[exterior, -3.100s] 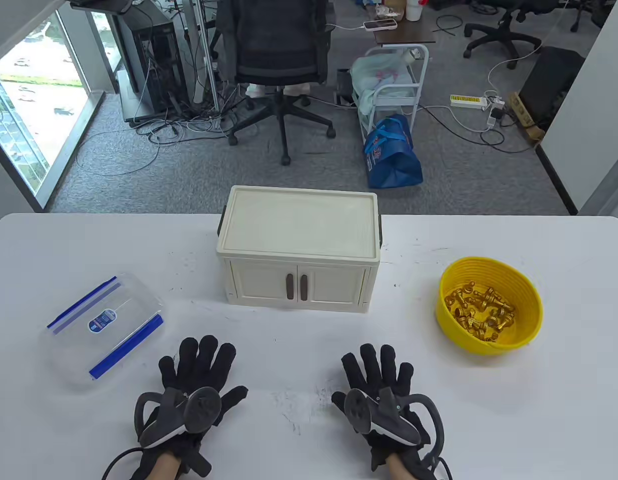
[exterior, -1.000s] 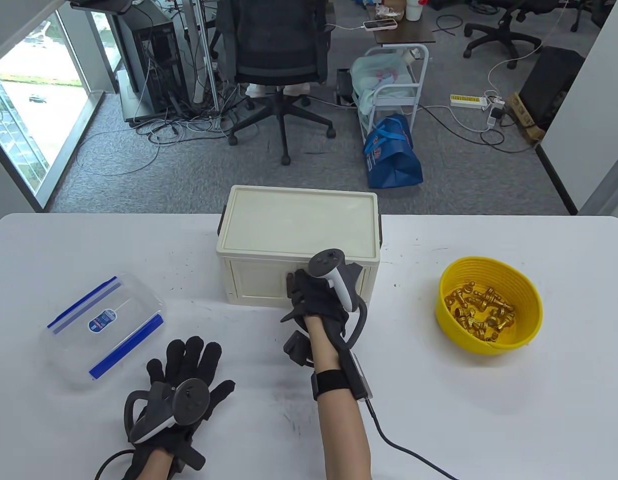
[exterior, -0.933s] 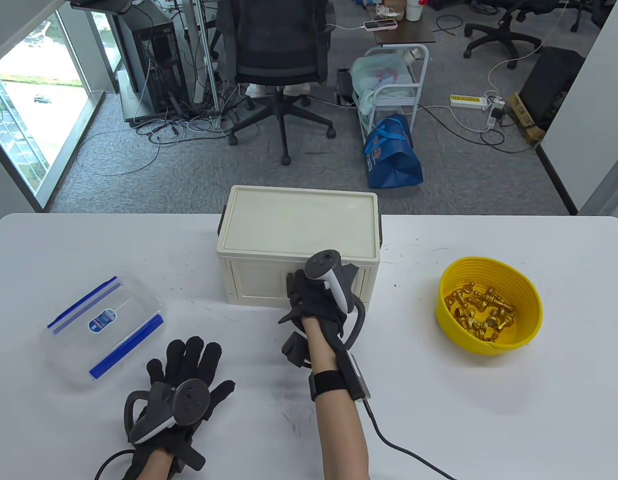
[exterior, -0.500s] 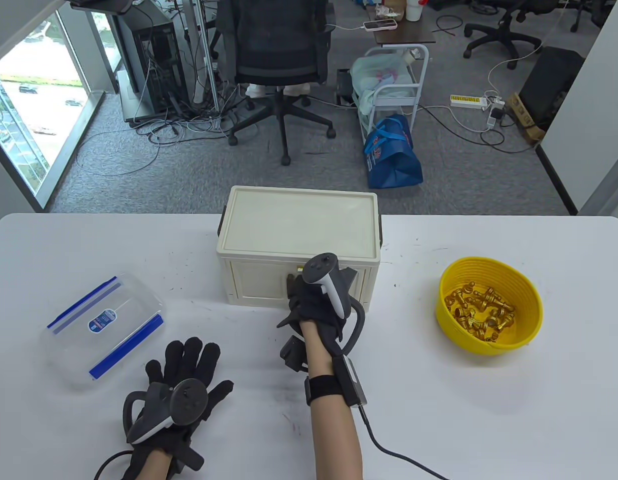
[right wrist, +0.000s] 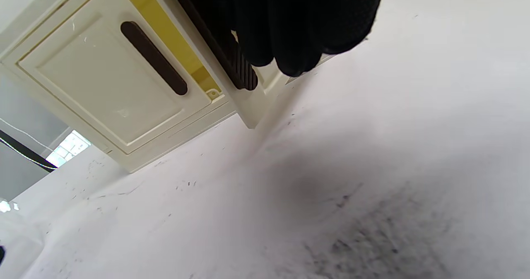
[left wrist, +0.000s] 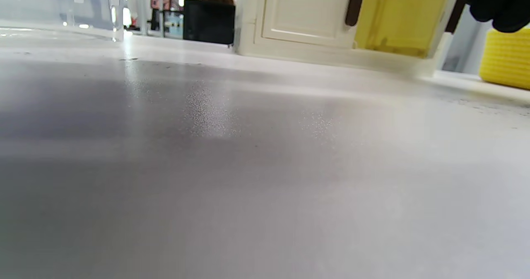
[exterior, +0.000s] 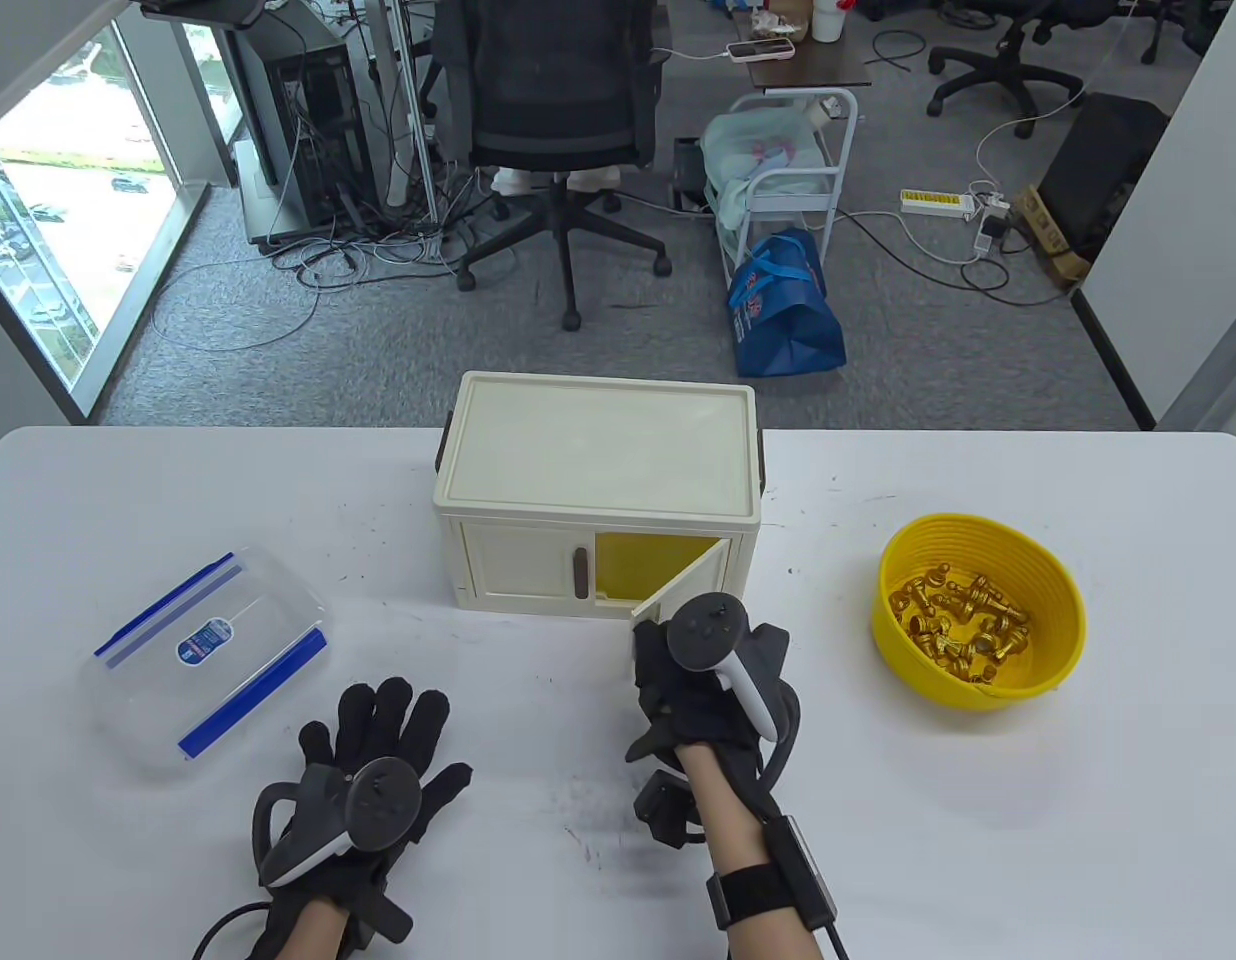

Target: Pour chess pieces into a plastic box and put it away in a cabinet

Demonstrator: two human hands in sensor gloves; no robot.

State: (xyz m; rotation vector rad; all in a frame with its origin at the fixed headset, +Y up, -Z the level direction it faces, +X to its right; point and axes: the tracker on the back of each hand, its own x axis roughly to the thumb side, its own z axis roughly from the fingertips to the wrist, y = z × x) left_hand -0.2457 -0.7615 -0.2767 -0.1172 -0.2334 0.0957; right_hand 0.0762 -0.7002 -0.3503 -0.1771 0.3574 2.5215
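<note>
Your right hand (exterior: pixel 700 690) is out in front of the cabinet (exterior: pixel 596 470), back of the hand up w/ the tracker on top, forearm coming straight in from the near edge. Fingers (right wrist: pixel 285 26) are curled round the free edge of the right door (exterior: pixel 680 583), right at its dark handle (right wrist: pixel 238 66) in the right wrist view, so you're gripping that door. The door stands swung out toward you at an angle, yellow inside showing behind it. Left door (exterior: pixel 523 565) is closed, its handle (exterior: pixel 580 572) upright.

Your left hand (exterior: pixel 363 780) lies flat, palm down on the worktop (exterior: pixel 978 840), fingers spread wide, holding nothing, near the front edge and just right of the plastic box (exterior: pixel 210 660). That box is clear w/ blue clips, lid on, sitting at the left side of the worktop, well apart from the cabinet.

Chess pieces (exterior: pixel 963 625), gold ones, are piled in the yellow bowl (exterior: pixel 983 610) over on the right, well apart from your right hand and from the box.
</note>
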